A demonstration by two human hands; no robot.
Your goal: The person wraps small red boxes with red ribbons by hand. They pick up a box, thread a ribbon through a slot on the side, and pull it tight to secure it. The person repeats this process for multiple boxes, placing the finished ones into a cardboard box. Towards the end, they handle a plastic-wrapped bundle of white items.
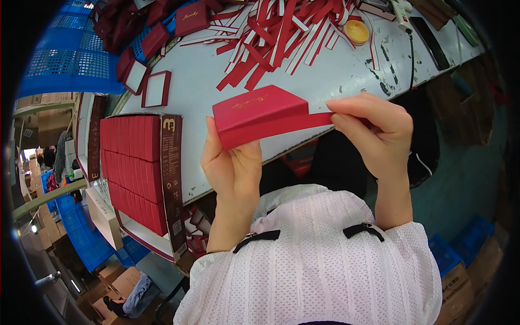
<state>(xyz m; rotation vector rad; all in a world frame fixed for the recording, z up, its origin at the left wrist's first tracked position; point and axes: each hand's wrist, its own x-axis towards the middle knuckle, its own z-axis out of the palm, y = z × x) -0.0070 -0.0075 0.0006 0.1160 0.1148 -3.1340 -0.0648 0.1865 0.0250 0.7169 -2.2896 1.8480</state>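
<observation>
My left hand (234, 170) grips a small red box (262, 108) from below, with the thumb at its left end and the fingers under it. Faint gold lettering marks the box's top. Along the side facing me runs a red strip (317, 120), which sticks out past the box's right corner. Its free end is pinched between the thumb and fingertips of my right hand (379, 132). Both hands hold these things above the near edge of the white table (206, 70).
Many red-and-white strips (276, 40) lie heaped on the table's far side, near a yellow round dish (356, 32). A dark phone-like slab (429, 43) is at far right. Left stand a carton (173, 189) packed with red boxes, open red trays (157, 89) and blue crates (81, 59).
</observation>
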